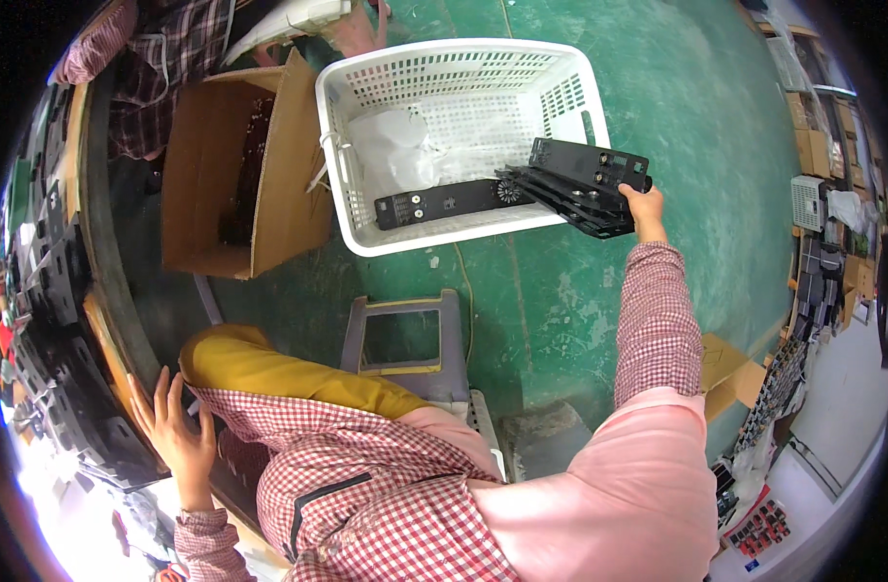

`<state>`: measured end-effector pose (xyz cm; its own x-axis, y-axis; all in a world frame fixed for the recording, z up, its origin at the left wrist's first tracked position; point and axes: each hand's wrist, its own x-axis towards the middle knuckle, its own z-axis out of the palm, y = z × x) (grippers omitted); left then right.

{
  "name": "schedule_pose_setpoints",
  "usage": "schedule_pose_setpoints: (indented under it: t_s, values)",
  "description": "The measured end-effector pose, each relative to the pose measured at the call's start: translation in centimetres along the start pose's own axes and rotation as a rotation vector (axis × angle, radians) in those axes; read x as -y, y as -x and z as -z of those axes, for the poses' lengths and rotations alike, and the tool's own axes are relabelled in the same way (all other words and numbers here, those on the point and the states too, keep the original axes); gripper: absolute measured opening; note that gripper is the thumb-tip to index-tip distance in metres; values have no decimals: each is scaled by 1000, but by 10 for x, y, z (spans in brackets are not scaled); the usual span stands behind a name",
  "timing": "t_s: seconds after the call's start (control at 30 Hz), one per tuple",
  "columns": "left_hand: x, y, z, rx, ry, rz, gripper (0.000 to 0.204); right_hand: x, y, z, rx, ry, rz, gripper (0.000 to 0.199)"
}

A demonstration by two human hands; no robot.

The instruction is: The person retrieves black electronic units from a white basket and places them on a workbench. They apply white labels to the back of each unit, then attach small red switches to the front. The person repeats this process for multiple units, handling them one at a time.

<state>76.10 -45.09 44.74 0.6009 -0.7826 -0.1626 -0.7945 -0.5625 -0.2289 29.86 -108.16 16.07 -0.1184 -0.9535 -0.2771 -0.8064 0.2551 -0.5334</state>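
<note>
Head view: the left hand (182, 432) has its fingers spread and released, near a wooden bench edge (112, 351). Farther out, the right hand (646, 211) grasps a stack of black panels (582, 184), which extends leftward from its fingers over the white basket (415, 241). Left of those fingertips, inside, lies a single black panel (454, 201); farther left stands a cardboard box (289, 184).
</note>
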Motion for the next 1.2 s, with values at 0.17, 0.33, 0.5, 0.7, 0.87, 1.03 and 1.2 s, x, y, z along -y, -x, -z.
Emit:
schedule_pose_setpoints:
  t_s: [0.17,0.33,0.5,0.7,0.87,1.03,1.2]
  values:
    - [-4,1,2,-2,-4,16,50,17,2,-7,-32,103,99,33]
    - [-2,-2,3,-40,41,1,51,46,9,-2,-105,192,333,31]
    - [-1,-1,4,-73,65,-3,50,82,17,10,-95,237,480,29]
    - [4,3,-2,-101,101,-13,51,149,71,45,-195,267,584,31]
    - [4,6,0,-93,136,13,50,229,173,100,-235,228,702,35]
    - [1,12,9,-119,208,30,51,281,283,186,-42,-162,832,31]
    - [8,13,3,-227,353,-14,42,254,319,291,251,-912,681,34]
